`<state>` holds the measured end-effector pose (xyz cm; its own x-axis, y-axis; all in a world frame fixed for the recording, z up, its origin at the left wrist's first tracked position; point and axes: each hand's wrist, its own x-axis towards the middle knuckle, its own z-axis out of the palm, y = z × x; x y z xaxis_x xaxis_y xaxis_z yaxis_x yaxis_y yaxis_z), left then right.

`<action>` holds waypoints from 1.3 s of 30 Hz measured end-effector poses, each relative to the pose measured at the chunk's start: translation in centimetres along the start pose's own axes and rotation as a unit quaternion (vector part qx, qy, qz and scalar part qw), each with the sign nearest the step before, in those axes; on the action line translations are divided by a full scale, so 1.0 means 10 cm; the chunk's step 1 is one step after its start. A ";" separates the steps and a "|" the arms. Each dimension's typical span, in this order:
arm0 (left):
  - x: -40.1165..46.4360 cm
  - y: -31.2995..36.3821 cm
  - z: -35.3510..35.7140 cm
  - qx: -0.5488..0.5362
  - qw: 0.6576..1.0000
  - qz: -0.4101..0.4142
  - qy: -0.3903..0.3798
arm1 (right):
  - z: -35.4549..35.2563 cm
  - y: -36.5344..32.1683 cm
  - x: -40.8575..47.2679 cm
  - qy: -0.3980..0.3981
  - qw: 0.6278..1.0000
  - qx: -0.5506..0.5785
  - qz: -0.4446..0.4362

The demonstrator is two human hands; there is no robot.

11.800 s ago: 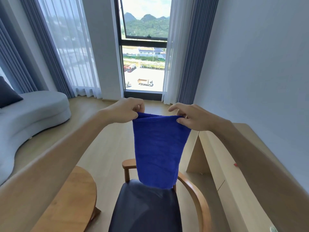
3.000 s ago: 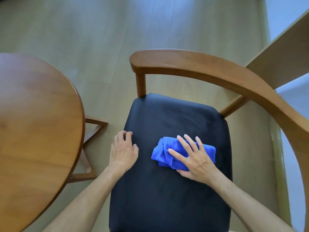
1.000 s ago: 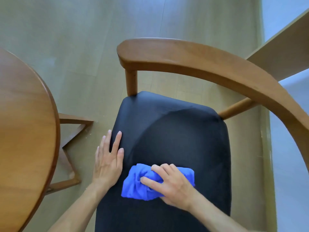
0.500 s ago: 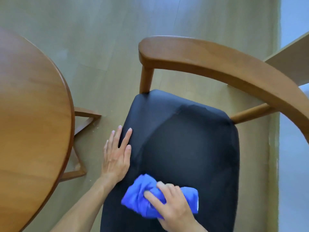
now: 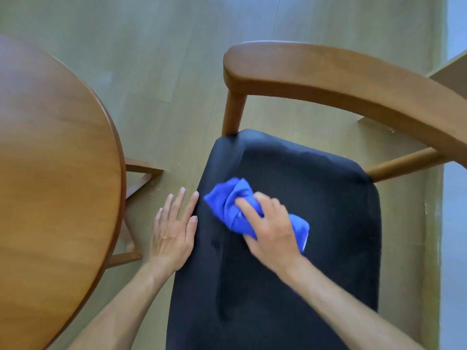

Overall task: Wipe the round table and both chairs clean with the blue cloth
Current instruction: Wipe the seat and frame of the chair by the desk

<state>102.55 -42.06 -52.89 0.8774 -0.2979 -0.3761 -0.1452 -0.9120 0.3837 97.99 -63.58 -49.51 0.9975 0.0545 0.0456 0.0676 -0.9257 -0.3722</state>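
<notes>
Blue bunched cloth [image 5: 242,208], gripped by the right hand [image 5: 271,229], is sweeping up from the black padded seat's [image 5: 316,193] near edge toward its left side, while the flat, empty left hand [image 5: 173,229] is steadying that edge, so this chair's wipe is progressing.

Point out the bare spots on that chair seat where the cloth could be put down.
The black padded chair seat is bare behind the crumpled blue cloth, up to the curved wooden backrest, and along its right edge. The front left is crowded: the right hand grips the cloth, the left hand rests on the edge.
</notes>
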 end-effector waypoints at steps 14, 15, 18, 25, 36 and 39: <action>-0.04 -0.10 -0.04 0.037 0.999 0.004 0.004 | -0.13 0.26 1.37 0.042 0.991 -0.127 -0.031; -0.06 -0.12 -0.02 0.027 0.999 -0.016 0.006 | -0.09 0.23 1.40 0.035 0.992 -0.122 0.023; -0.12 -0.20 -0.05 -0.027 0.996 -0.083 0.025 | 0.08 -0.17 0.74 0.048 0.996 -0.072 0.033; -0.08 -0.15 -0.37 -0.224 0.943 -0.225 0.101 | 0.24 -0.94 -1.08 -0.084 0.977 0.024 -0.197; -0.06 0.02 -0.29 -0.185 0.970 -0.109 0.109 | 0.15 -0.45 0.28 0.028 0.999 -0.035 0.027; -0.06 0.14 -0.29 -0.147 0.980 -0.102 0.089 | 0.18 -0.64 -1.07 -0.089 0.987 0.030 -0.133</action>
<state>103.17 -42.36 -49.65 0.9444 -0.0406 -0.3262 0.1554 -0.8193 0.5519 86.93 -57.57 -49.33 0.9318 0.3628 -0.0117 0.3240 -0.8457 -0.4241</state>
